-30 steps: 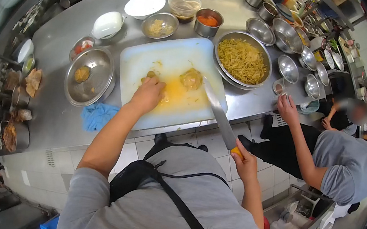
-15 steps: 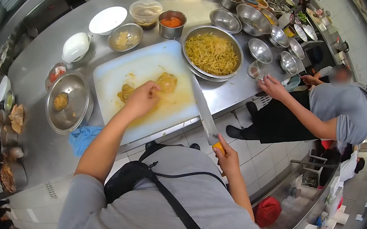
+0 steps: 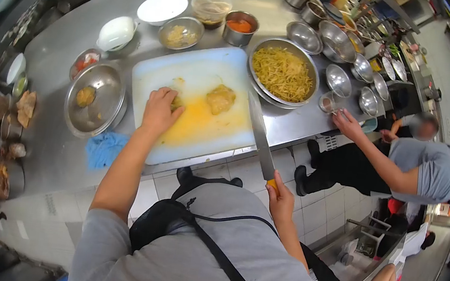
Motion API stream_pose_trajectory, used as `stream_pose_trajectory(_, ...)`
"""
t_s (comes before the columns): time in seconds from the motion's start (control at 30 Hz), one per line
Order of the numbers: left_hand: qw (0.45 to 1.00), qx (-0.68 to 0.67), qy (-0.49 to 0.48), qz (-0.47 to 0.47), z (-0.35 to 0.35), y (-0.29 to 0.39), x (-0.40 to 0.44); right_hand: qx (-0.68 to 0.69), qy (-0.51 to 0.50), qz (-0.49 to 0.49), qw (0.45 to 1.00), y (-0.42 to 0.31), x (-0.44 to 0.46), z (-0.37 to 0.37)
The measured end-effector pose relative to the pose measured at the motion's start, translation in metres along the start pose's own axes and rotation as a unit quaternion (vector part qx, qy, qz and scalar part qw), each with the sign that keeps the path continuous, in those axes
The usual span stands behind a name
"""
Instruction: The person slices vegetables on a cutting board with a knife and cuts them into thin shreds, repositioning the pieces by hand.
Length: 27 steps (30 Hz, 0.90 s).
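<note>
My right hand (image 3: pixel 282 198) grips the yellow handle of a large knife (image 3: pixel 260 136). Its broad blade points away from me along the right edge of the white cutting board (image 3: pixel 151 74). Over the board's left half, my left hand (image 3: pixel 160 110) has its fingers curled over a small yellow-brown piece of what looks like marinated meat (image 3: pixel 176 103), mostly hidden beneath them. Apart from both hands, a second flattened piece of meat (image 3: pixel 220 100) lies on the board, with yellow liquid smeared around it.
A bowl of yellow-green shreds (image 3: pixel 282 74) stands right of the board. To the left are a steel bowl (image 3: pixel 72 112) and a blue cloth (image 3: pixel 105 150). Behind are an orange-filled pot (image 3: pixel 241 28) and a white dish (image 3: pixel 163 8). A co-worker's hand (image 3: pixel 347 124) is at the right.
My left hand has moved left, from between the two meat pieces onto the left one. The knife stays in my right hand beside the board. The camera view has shifted.
</note>
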<state>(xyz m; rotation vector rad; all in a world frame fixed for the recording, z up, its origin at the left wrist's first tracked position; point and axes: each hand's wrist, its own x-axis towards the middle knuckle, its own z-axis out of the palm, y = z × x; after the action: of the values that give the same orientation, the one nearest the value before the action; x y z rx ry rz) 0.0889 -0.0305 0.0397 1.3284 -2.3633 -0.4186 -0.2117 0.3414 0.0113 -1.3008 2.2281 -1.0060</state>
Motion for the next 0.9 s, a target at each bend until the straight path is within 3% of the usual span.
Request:
stream_pose_trajectory(0.07, 1.000, -0.013, 0.010, -0.013, 0.008, 0.002, -0.015, -0.008, -0.036, 0.035, 0.999, -0.008, 0.000, -0.004)
stream_pose_trajectory(0.2, 0.999, -0.021, -0.008, -0.045, 0.024, 0.042, -0.044, 0.088, -0.073, -0.023, 0.993, -0.011, 0.006, -0.001)
stream_pose_trajectory(0.27, 0.997, -0.008, -0.001, -0.073, 0.021, 0.063, -0.058, 0.095, -0.199, 0.039, 0.975, -0.033, 0.021, -0.007)
stream_pose_trajectory(0.4, 0.997, 0.066, -0.003, -0.044, 0.022, 0.069, -0.074, 0.085, -0.256, 0.099, 0.958, -0.044, 0.049, -0.005)
stream_pose_trajectory(0.47, 0.985, 0.124, -0.115, 0.026, 0.033, 0.060, -0.082, 0.121, -0.319, 0.161, 0.926, -0.044, 0.066, -0.004)
stream_pose_trajectory(0.73, 0.978, 0.152, -0.140, 0.015, 0.035, 0.071, -0.089, 0.277, -0.345, 0.137, 0.886, -0.047, 0.110, 0.063)
stream_pose_trajectory(0.9, 0.979, 0.148, -0.141, 0.018, 0.036, 0.072, -0.088, 0.243, -0.361, 0.159, 0.886, -0.050, 0.099, 0.055)
